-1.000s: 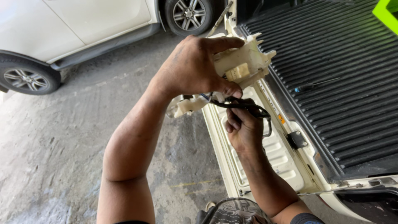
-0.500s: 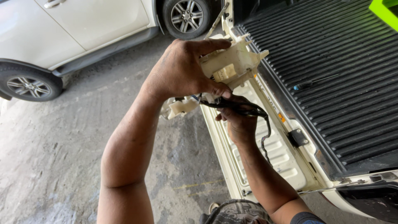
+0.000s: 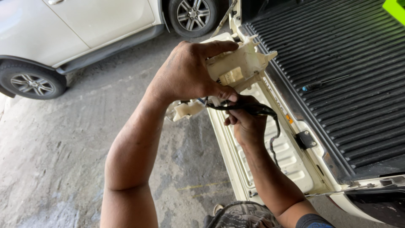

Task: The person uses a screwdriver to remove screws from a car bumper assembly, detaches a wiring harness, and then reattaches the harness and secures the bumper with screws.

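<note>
Two hands up over one lowered white tailgate (image 3: pixel 270 156). Left hand (image 3: pixel 185 74) clamped around one cream plastic housing (image 3: pixel 236 67), held above the tailgate's edge. Right hand (image 3: pixel 247 122) just below, closed on one black wire harness (image 3: pixel 257 110) trailing from it. One screwdriver (image 3: pixel 322 83) lying on the ribbed black truck bed (image 3: pixel 350 55). One white car (image 3: pixel 84 25) parked behind.

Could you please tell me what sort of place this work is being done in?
Probably a vehicle repair yard or garage forecourt: a lowered pickup tailgate, a white car parked on stained concrete, and a screwdriver in the truck bed.
</note>
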